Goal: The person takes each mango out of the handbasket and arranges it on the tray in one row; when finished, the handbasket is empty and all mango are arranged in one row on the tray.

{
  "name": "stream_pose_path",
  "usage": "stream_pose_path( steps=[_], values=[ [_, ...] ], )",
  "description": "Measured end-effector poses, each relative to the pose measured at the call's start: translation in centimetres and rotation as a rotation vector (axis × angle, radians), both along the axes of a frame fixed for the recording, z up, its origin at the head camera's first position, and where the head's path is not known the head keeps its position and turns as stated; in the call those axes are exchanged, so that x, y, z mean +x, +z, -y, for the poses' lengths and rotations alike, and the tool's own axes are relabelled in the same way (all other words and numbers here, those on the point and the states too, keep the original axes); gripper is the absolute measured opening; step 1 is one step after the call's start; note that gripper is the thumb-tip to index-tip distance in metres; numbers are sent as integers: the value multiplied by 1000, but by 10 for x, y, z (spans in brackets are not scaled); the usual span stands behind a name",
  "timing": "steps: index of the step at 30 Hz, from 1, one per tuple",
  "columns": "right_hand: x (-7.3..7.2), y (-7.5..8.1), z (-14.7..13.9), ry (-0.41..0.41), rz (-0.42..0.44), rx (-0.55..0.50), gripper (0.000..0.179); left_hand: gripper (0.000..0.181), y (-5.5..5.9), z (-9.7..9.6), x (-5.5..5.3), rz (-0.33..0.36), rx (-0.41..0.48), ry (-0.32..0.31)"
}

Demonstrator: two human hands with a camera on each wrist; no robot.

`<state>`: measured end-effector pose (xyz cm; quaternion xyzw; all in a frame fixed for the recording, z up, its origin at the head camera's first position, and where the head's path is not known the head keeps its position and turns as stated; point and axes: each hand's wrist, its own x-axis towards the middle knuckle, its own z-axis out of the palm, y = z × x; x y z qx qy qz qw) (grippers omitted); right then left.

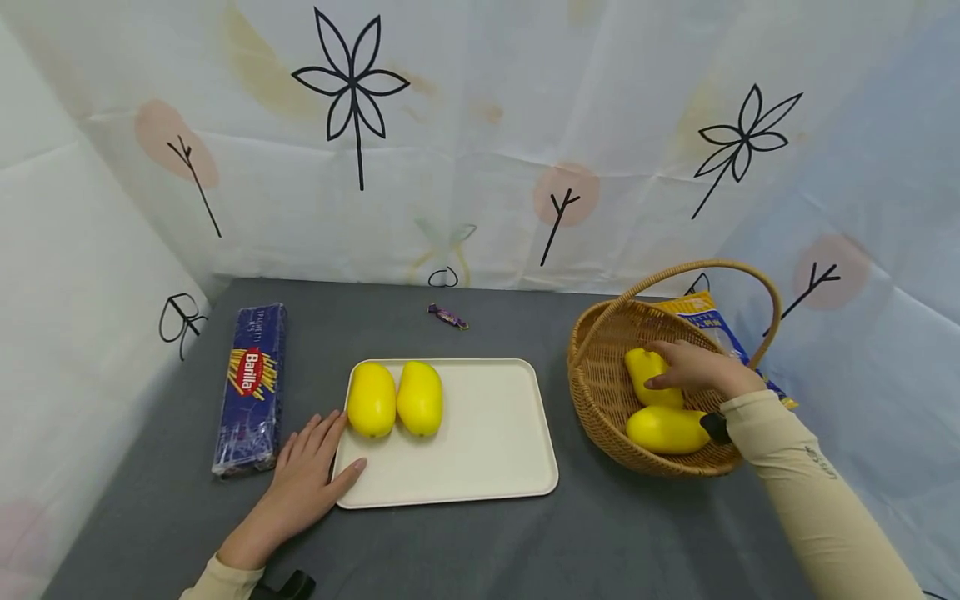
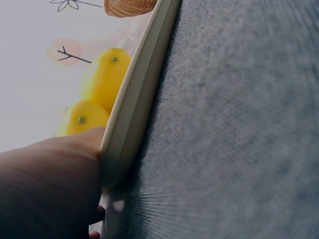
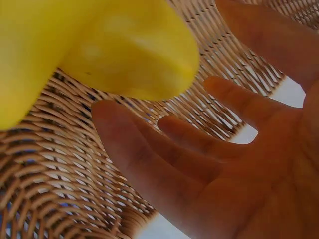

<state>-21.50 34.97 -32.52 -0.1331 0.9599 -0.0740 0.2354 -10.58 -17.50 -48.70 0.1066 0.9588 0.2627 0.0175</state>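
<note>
My left hand (image 1: 303, 471) rests at the left edge of a cream tray (image 1: 487, 450), fingers extended beside it and thumb over its rim. Two yellow mangoes (image 1: 371, 400) stand side by side on the tray's left part; their rounded ends show in the left wrist view, the nearer mango (image 2: 82, 119) just past the hand. On the other side, my right hand (image 1: 697, 367) reaches into a wicker basket (image 1: 592, 375), over a yellow mango (image 1: 652, 379). In the right wrist view its fingers (image 3: 169, 154) are spread beside that mango (image 3: 134, 55), not wrapped round it. Another mango (image 1: 667, 429) lies nearer the basket's front.
A blue spaghetti pack (image 1: 251, 387) lies left of the tray. Behind the tray is a small purple wrapped candy (image 1: 448, 317). A blue and yellow bag (image 1: 708, 317) lies behind the basket, whose tall handle (image 1: 697, 265) arches overhead. Patterned cloth walls (image 1: 480, 125) surround the grey table.
</note>
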Motion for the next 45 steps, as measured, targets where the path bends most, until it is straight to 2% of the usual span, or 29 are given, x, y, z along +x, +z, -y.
stream_pose_path(
  steps=[5, 10, 23, 30, 35, 45],
  values=[
    [-1, -10, -4, -15, -4, -5, 69, 82, 1, -1, 1, 2, 6, 1],
    [-2, -16, -2, -74, -8, -9, 78, 82, 1, -1, 1, 8, 1, 5],
    [-4, -27, -5, -150, 76, -132, 92, 82, 1, -1, 2, 19, -2, 10],
    [-3, -30, 1, -173, 101, -119, 99, 82, 2, 0, 3, 18, 0, 10],
    [-4, -35, 1, -168, 88, -102, 101, 82, 2, 0, 3, 17, -3, 9],
    [-2, -34, 4, -174, 93, -83, 102, 83, 2, 0, 2, 26, -13, 5]
  ],
)
